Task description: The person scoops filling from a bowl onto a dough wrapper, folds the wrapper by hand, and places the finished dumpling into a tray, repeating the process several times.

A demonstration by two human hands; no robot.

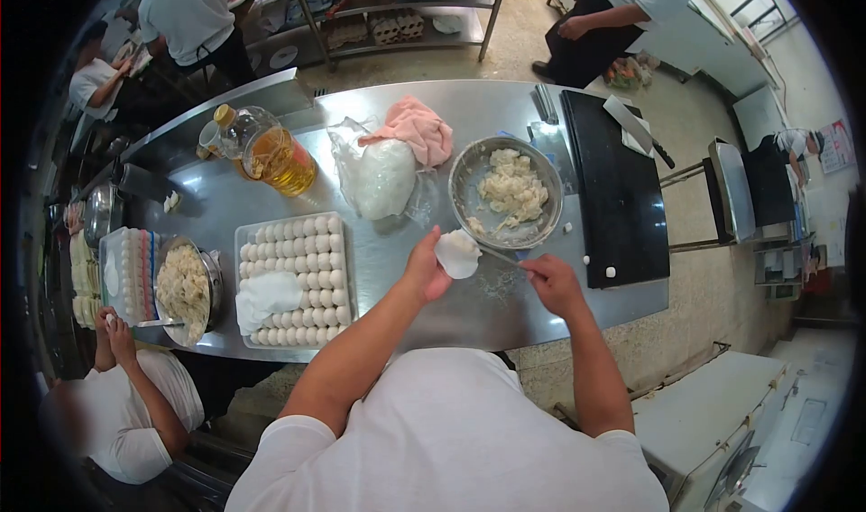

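Two bare hands work over a steel table (451, 106): the left hand (424, 268) cups a round dough wrapper (458, 254) on its fingers, and the right hand (552, 282) pinches closed on a thin stick (501, 256) whose tip reaches the wrapper. At twelve o'clock from the wrapper, just beyond it, stands a metal bowl (469, 174) of pale filling (512, 187). At nine o'clock lies a tray (242, 241) filled with rows of white dough balls (311, 250), with a few flat wrappers piled on them. At eleven o'clock sits a plastic bag of white flour (379, 178) with a pink cloth (417, 126) behind it, and farther left a bottle of oil (271, 156). A black board (613, 187) lies at two o'clock. At the table's far left, another person's hand (117, 332) rests near a second bowl (213, 282) of filling.
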